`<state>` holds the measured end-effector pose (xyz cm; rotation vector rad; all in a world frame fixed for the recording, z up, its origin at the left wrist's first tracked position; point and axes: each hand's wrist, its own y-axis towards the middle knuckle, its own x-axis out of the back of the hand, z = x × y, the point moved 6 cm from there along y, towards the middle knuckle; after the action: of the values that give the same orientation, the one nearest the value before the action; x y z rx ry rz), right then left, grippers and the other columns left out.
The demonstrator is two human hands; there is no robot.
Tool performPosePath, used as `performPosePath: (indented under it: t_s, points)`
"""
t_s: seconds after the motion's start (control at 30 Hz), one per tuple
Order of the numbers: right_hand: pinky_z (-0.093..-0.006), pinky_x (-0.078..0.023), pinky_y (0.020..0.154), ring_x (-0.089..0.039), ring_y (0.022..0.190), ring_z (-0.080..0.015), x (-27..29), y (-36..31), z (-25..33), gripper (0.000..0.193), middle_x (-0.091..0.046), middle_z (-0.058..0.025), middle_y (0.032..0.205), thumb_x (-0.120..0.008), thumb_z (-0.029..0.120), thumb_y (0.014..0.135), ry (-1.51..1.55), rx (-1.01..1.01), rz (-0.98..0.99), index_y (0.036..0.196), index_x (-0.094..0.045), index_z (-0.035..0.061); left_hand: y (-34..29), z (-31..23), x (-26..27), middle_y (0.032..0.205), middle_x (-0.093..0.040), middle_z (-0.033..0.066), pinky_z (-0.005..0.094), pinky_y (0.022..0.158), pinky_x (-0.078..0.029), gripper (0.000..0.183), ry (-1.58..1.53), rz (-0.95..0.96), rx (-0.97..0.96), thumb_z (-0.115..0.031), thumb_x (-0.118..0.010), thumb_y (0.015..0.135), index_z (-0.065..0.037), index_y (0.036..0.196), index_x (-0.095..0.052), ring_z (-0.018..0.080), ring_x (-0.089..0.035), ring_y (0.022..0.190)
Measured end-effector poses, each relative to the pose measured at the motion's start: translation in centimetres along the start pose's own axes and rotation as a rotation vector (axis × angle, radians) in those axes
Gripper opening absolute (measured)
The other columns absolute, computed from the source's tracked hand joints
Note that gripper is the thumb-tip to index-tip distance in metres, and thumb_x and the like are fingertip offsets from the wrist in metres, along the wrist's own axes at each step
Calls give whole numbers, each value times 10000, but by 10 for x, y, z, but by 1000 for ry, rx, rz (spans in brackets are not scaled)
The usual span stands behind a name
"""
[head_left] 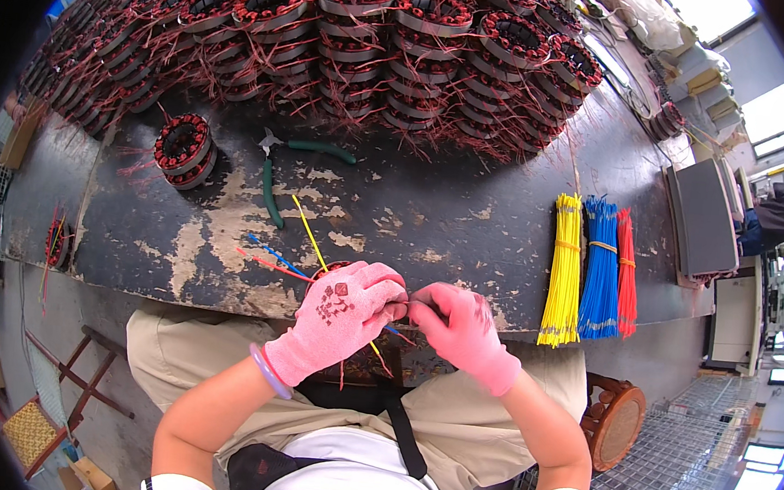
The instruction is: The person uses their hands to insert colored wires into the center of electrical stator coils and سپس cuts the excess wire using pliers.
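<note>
Both my hands wear pink gloves and meet at the fingertips above the table's front edge. My left hand (339,313) is closed, bent over a stator (331,265) that it mostly hides. A yellow wire (308,229), a blue wire (273,255) and a red wire (262,260) stick out past that hand on the far side. More wire ends in yellow, blue and red show below it. My right hand (463,332) pinches thumb and forefinger together against the left fingertips. What lies between the fingertips is too small to make out.
Stacked stators (425,54) with red windings fill the far side. Two stacked stators (184,148) and green-handled cutters (273,176) lie ahead left. Bundles of yellow wires (564,272), blue wires (600,275) and red wires (626,277) lie right. A wooden stool (613,424) stands right.
</note>
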<state>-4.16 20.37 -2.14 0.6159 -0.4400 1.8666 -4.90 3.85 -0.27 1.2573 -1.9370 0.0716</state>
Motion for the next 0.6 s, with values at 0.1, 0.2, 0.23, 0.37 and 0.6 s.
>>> performPosePath:
  t_s: [0.1, 0.2, 0.23, 0.37, 0.6]
  points:
    - [-275, -513, 723, -619, 788, -95, -19, -9, -20, 167, -686, -5, 882, -610, 172, 993, 749, -562, 306, 1056, -681, 34, 0, 0, 1, 1004, -666, 31, 397, 756, -539, 187, 1, 13, -21, -76, -743, 796, -110, 960, -661, 263, -651, 873]
    - [-338, -518, 701, -632, 744, -153, 0, -8, 5, 157, -645, -39, 798, -610, 190, 976, 337, -373, 239, 1012, -678, 54, -2, -1, 1, 1008, -660, 30, 395, 754, -539, 201, -20, 29, -16, -82, -747, 792, -110, 966, -652, 260, -650, 875]
    - [-356, -523, 708, -646, 764, -192, 8, -4, 13, 157, -652, -53, 810, -636, 196, 959, 117, -176, 123, 1002, -680, 51, -2, 0, 1, 1008, -658, 29, 394, 753, -539, 195, -17, 21, -8, -87, -749, 794, -109, 962, -652, 260, -649, 873]
    - [-435, -534, 740, -671, 855, -349, 12, -4, 33, 185, -675, -106, 864, -725, 217, 884, -298, 215, -64, 960, -685, 54, -1, 0, 0, 1011, -651, 25, 393, 750, -539, 168, -13, 11, 1, -104, -754, 805, -106, 940, -655, 256, -644, 864]
    - [-261, -486, 624, -604, 637, -135, -11, -2, -15, 141, -693, -66, 847, -706, 199, 920, 441, -613, 305, 935, -684, 61, -1, -2, 0, 1017, -653, 19, 393, 741, -538, 176, 13, 47, -70, -127, -759, 811, -109, 948, -651, 248, -642, 854]
